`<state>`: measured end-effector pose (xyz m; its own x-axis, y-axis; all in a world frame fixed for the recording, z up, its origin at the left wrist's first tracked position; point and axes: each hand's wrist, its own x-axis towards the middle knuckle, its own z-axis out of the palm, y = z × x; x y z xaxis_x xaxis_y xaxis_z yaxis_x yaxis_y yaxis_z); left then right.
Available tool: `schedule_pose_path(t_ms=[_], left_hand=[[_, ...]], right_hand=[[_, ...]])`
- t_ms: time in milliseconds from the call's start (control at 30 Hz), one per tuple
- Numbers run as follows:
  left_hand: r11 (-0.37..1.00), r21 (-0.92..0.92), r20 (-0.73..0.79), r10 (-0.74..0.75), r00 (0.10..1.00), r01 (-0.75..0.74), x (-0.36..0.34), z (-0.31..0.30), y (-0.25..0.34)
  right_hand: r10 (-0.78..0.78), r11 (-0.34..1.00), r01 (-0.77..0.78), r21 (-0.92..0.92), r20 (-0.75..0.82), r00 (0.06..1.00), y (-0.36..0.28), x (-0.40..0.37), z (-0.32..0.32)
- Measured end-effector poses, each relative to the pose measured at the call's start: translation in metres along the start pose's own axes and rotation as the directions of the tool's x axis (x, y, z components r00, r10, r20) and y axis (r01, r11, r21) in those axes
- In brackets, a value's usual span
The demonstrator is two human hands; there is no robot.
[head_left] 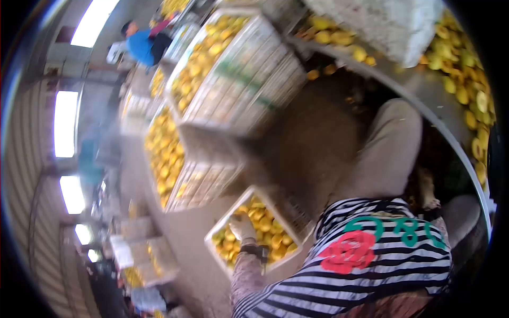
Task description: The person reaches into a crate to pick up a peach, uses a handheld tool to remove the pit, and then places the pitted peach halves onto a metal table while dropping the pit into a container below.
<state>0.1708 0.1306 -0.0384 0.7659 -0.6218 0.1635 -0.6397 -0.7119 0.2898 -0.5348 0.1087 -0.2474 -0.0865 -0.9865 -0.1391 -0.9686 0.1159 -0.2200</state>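
My left hand (242, 226), in a pale glove with a dark band at the wrist, reaches down onto the yellow fruit (265, 225) in a small white crate (300, 245). It touches the pile near the crate's left side. Its fingertips are lost among the fruit, so whether they grip a piece cannot be made out. My right hand (426, 191) hangs in shadow by my leg, below the edge of the metal table (408, 87). Its fingers are too dim and small to read.
Two larger white crates (249, 74) (207, 177) heaped with yellow fruit stand beyond the small one. Halved yellow fruit (461, 79) and a tilted white crate (382, 26) lie on the table. A person in blue (140, 47) is farther off. More crates (148, 254) stand left.
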Motion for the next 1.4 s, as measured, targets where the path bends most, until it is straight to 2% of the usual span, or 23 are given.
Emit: schedule_pose_path(t_ms=[33,67,100,133,167,200,233,300,367,433,467,500,567,633,667,900,1033,1100,1167,1200,1233,1333,1400], left_hand=[[0.972,-0.23,0.12,0.084,0.989,-0.055,0.015,0.006,0.06],[0.892,-0.444,0.154,0.167,0.974,-0.082,0.018,0.022,0.121],[0.767,-0.636,0.175,0.259,0.95,-0.092,0.02,0.031,0.184],[0.599,-0.692,-0.028,0.536,0.844,-0.403,0.013,0.029,0.252],[0.356,-0.671,-0.251,0.717,0.651,-0.651,0.003,0.015,0.315],[0.178,-0.589,-0.406,0.779,0.479,-0.788,-0.006,-0.007,0.373],[0.004,-0.468,-0.544,0.787,0.292,-0.883,-0.014,-0.032,0.426],[-0.219,-0.262,-0.769,0.636,0.066,-0.94,-0.026,-0.083,0.512],[-0.29,-0.095,-0.865,0.498,-0.065,-0.952,-0.039,-0.143,0.579],[-0.593,-0.13,-0.722,0.606,-0.334,-0.795,-0.028,-0.151,0.636],[-0.47,-0.193,-0.409,0.836,-0.364,-0.861,-0.029,-0.155,0.638],[-0.334,-0.172,-0.237,0.927,-0.29,-0.927,-0.029,-0.156,0.647],[-0.343,-0.104,-0.204,0.926,-0.317,-0.934,-0.032,-0.145,0.649],[-0.37,0.021,-0.267,0.893,-0.362,-0.929,-0.041,-0.132,0.626],[-0.45,0.115,-0.451,0.77,-0.45,-0.886,-0.038,-0.114,0.608],[-0.345,0.098,-0.378,0.855,-0.355,-0.934,-0.035,-0.08,0.489],[-0.307,0.142,-0.382,0.86,-0.338,-0.941,-0.011,-0.092,0.438],[-0.182,0.044,-0.303,0.935,-0.187,-0.982,0.003,-0.089,0.415],[-0.191,-0.071,-0.357,0.921,-0.154,-0.979,0.009,-0.083,0.398],[-0.117,-0.203,-0.357,0.933,-0.038,-0.972,0.009,-0.075,0.384],[-0.095,-0.288,-0.315,0.949,0.001,-0.953,0.012,-0.076,0.37],[-0.17,-0.138,-0.484,0.871,-0.083,-0.976,-0.002,-0.082,0.338],[-0.088,0.115,-0.408,0.904,-0.128,-0.99,0.005,-0.065,0.302]], right_hand=[[-0.152,0.945,0.122,-0.303,-0.077,0.985,-0.002,-0.005,-0.003],[0.258,0.925,-0.242,0.294,-0.016,0.966,-0.041,0.001,-0.046],[0.474,0.673,-0.386,0.63,0.032,0.88,-0.076,0.013,-0.084],[0.561,0.431,-0.38,0.819,0.087,0.823,-0.093,0.015,-0.116],[0.583,0.231,-0.327,0.916,0.139,0.8,-0.107,0.014,-0.148],[0.587,0.09,-0.255,0.963,0.156,0.795,-0.119,0.01,-0.178],[0.552,-0.028,-0.294,0.955,0.26,0.792,-0.129,0.003,-0.213],[0.561,-0.102,-0.146,0.984,0.178,0.809,-0.143,-0.012,-0.254],[0.556,-0.133,-0.011,0.991,0.084,0.827,-0.148,-0.031,-0.274],[0.583,-0.129,0.049,0.99,0.035,0.812,-0.149,-0.042,-0.272],[0.587,-0.14,0.065,0.988,0.03,0.809,-0.152,-0.048,-0.273],[0.584,-0.151,0.084,0.985,0.021,0.811,-0.154,-0.051,-0.273],[0.562,-0.166,0.035,0.985,0.066,0.825,-0.157,-0.054,-0.272],[0.539,-0.164,0.044,0.986,0.052,0.84,-0.152,-0.051,-0.266],[0.537,-0.136,0.016,0.991,0.061,0.841,-0.152,-0.051,-0.268],[0.525,-0.055,-0.069,0.996,0.087,0.846,-0.14,-0.044,-0.259],[0.531,-0.162,-0.099,0.982,0.171,0.83,-0.14,-0.034,-0.254],[0.509,-0.173,-0.101,0.98,0.177,0.843,-0.14,-0.025,-0.247],[0.46,-0.09,-0.166,0.982,0.189,0.868,-0.143,-0.018,-0.259],[0.457,-0.053,-0.168,0.984,0.174,0.872,-0.147,-0.014,-0.268],[0.452,-0.015,-0.174,0.985,0.162,0.877,-0.149,-0.01,-0.274],[0.432,0.091,-0.155,0.984,0.101,0.896,-0.158,0.006,-0.286],[0.387,0.097,-0.079,0.992,0.035,0.921,-0.161,0.015,-0.285]])
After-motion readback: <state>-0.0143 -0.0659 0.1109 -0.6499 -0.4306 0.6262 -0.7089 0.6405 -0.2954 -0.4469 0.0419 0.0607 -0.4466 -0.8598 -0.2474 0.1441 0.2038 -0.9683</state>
